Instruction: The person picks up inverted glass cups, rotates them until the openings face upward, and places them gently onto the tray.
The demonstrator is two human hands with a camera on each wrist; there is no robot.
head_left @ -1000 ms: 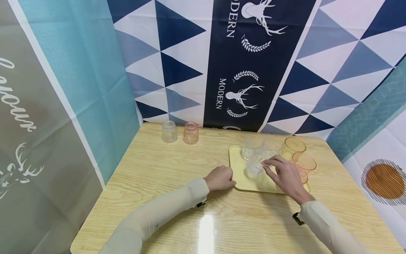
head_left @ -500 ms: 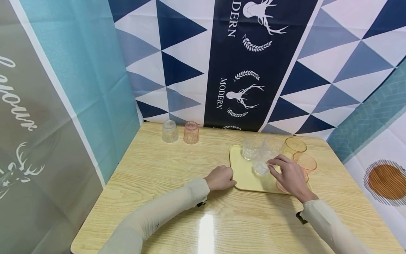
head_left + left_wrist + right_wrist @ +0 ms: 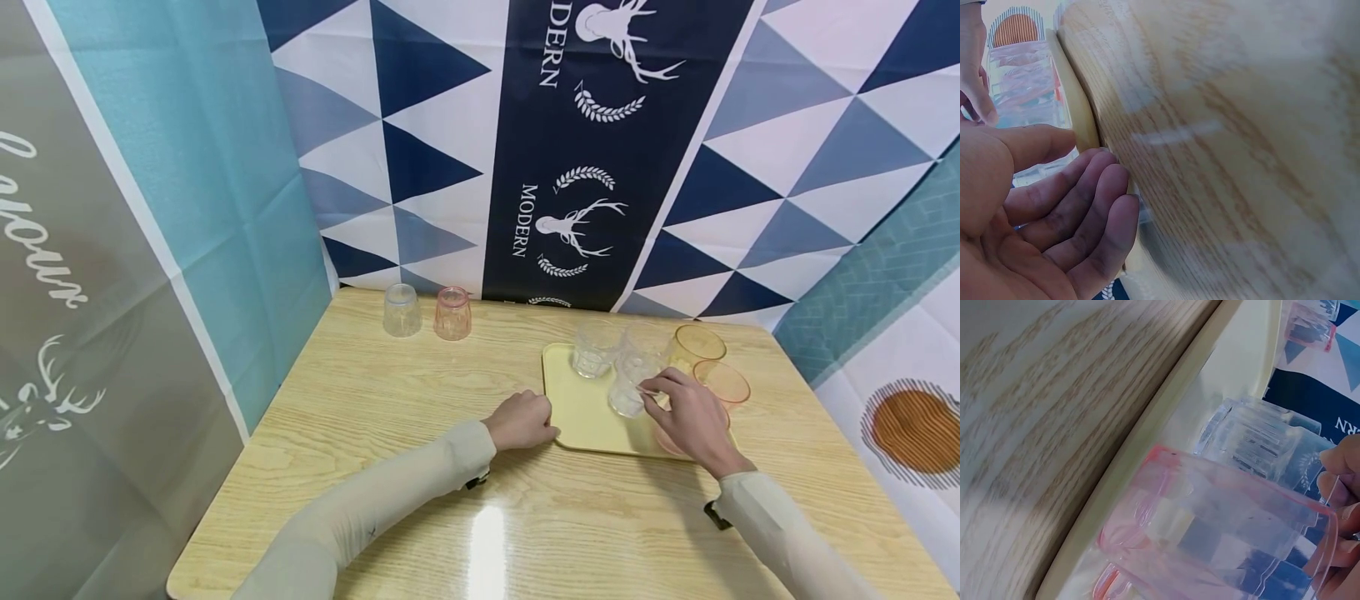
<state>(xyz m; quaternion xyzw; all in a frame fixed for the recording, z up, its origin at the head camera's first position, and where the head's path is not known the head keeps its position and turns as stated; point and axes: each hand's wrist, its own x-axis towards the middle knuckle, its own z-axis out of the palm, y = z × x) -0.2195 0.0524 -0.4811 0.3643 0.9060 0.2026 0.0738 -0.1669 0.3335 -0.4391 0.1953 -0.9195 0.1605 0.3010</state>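
My left hand point(image 3: 519, 419) grips the front left corner of the yellow tray point(image 3: 581, 421); in the left wrist view its thumb and fingertips meet at the tray's rim point(image 3: 1082, 112). Over the tray, my right hand point(image 3: 686, 417) pinches the rim of a clear ribbed tumbler point(image 3: 626, 400), which stands upright among the others. Behind it are more clear tumblers point(image 3: 588, 362). A pink tumbler point(image 3: 1210, 525) stands close beside the right hand and covers part of it in the right wrist view. Orange-rimmed point(image 3: 722, 381) and yellow tumblers point(image 3: 699, 342) stand at the tray's right side.
Two upside-down tumblers, one clear point(image 3: 402, 312) and one pink point(image 3: 452, 315), stand at the back left of the wooden table point(image 3: 420, 392). A patterned cloth point(image 3: 427, 150) hangs behind the table, and another cloth point(image 3: 187, 167) hangs at the left.
My right hand has moved slightly right with the clear tumbler, which has gone from tilted to upright on the tray beside the others. The left hand has stayed at the tray corner.
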